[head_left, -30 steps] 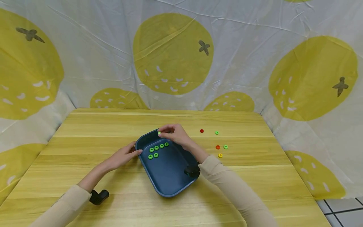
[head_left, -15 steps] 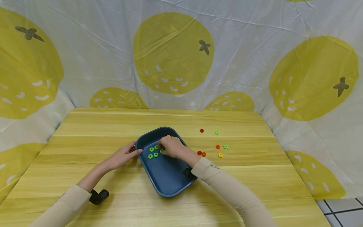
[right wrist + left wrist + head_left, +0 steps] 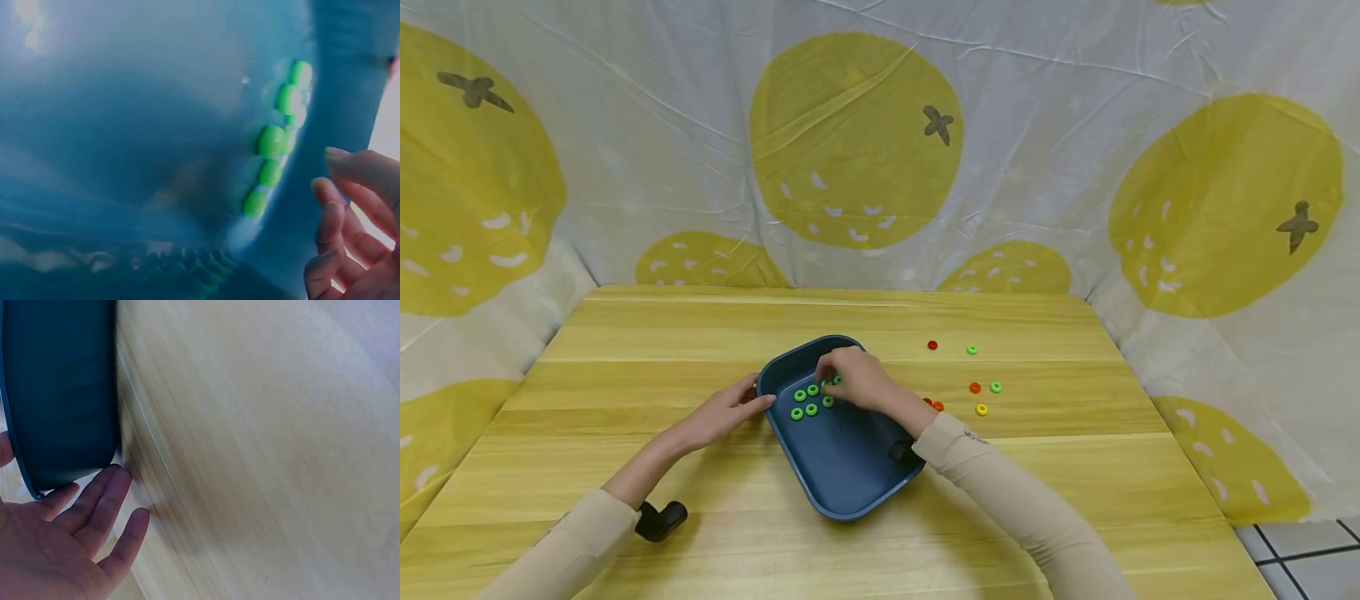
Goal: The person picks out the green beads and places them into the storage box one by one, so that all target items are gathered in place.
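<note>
A dark blue rectangular tray (image 3: 850,467) lies at a slant on the table. My left hand (image 3: 718,414) holds its left corner: the thumb lies over the rim, and the fingers (image 3: 105,499) touch the outer wall in the left wrist view. Inside the tray, several small green rings (image 3: 812,409) form two rows near the far end. Over those rings is my right hand (image 3: 861,379), partly covering the back row. In the right wrist view the right thumb and index finger (image 3: 322,187) stand apart with nothing between them, beside the green rings (image 3: 272,142).
On the table (image 3: 1045,500) right of the tray lie loose rings: a dark red ring (image 3: 932,345), an orange-red ring (image 3: 975,387), a yellow ring (image 3: 982,410) and two green ones. Two more reddish rings sit by the right wrist. A lemon-patterned cloth (image 3: 1037,167) hangs behind.
My right hand has brought a green ring down from the far wall into the front row and let it go, then lifted slightly. The left hand and tray have stayed in place.
</note>
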`<state>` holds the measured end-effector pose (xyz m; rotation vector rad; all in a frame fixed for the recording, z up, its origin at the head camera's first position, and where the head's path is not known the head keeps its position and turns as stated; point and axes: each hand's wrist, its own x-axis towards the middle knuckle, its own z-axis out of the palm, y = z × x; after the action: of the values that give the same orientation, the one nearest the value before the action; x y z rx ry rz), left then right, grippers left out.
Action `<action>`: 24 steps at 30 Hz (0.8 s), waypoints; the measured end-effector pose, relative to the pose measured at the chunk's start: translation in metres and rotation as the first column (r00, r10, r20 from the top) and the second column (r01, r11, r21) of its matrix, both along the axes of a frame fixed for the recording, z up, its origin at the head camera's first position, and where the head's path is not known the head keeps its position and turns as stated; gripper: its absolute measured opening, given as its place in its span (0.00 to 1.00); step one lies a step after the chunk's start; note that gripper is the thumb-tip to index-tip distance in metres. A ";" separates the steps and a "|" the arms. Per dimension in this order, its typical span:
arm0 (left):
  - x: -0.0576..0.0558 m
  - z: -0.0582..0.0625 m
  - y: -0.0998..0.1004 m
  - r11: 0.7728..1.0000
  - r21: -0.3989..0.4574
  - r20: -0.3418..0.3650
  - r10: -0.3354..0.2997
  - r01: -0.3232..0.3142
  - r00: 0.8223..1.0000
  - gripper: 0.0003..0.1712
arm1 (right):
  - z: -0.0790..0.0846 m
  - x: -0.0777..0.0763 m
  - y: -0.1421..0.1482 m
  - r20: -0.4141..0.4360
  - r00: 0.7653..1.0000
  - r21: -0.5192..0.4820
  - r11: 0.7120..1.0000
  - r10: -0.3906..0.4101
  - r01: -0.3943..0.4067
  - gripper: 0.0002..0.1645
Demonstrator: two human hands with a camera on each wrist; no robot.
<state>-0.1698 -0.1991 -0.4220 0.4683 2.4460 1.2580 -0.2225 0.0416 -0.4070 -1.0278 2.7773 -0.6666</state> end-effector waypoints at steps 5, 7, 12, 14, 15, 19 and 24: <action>-0.001 -0.001 0.000 1.000 -0.006 -0.003 0.003 -0.003 1.000 0.32 | 0.005 -0.005 0.005 0.266 0.964 -0.354 0.926 -0.034 0.130 0.12; -0.001 -0.001 0.000 1.000 -0.007 -0.002 0.005 -0.005 1.000 0.32 | 0.008 -0.007 0.008 0.431 0.902 -0.470 0.847 -0.028 0.250 0.14; -0.001 -0.001 0.000 1.000 -0.015 -0.005 0.006 -0.006 1.000 0.32 | 0.018 -0.012 0.019 0.699 0.714 -0.541 0.671 0.023 0.508 0.19; -0.001 -0.001 -0.001 1.000 -0.019 -0.007 0.007 -0.007 1.000 0.32 | 0.022 -0.015 0.025 0.730 0.683 -0.542 0.636 0.032 0.549 0.19; 0.000 0.000 -0.001 1.000 -0.021 -0.007 0.007 -0.007 1.000 0.32 | 0.024 -0.016 0.029 0.736 0.677 -0.540 0.626 0.028 0.562 0.18; 0.000 0.000 -0.001 1.000 -0.025 -0.006 0.013 -0.013 1.000 0.32 | 0.030 -0.021 0.050 0.746 0.666 -0.535 0.596 0.000 0.599 0.16; 0.000 -0.001 -0.001 1.000 -0.022 -0.006 0.011 -0.011 1.000 0.33 | 0.031 -0.028 0.087 0.753 0.656 -0.523 0.569 -0.039 0.635 0.15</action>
<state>-0.1700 -0.1997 -0.4226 0.4540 2.4682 1.2352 -0.2501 0.1285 -0.3758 -0.0767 1.9733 -1.9429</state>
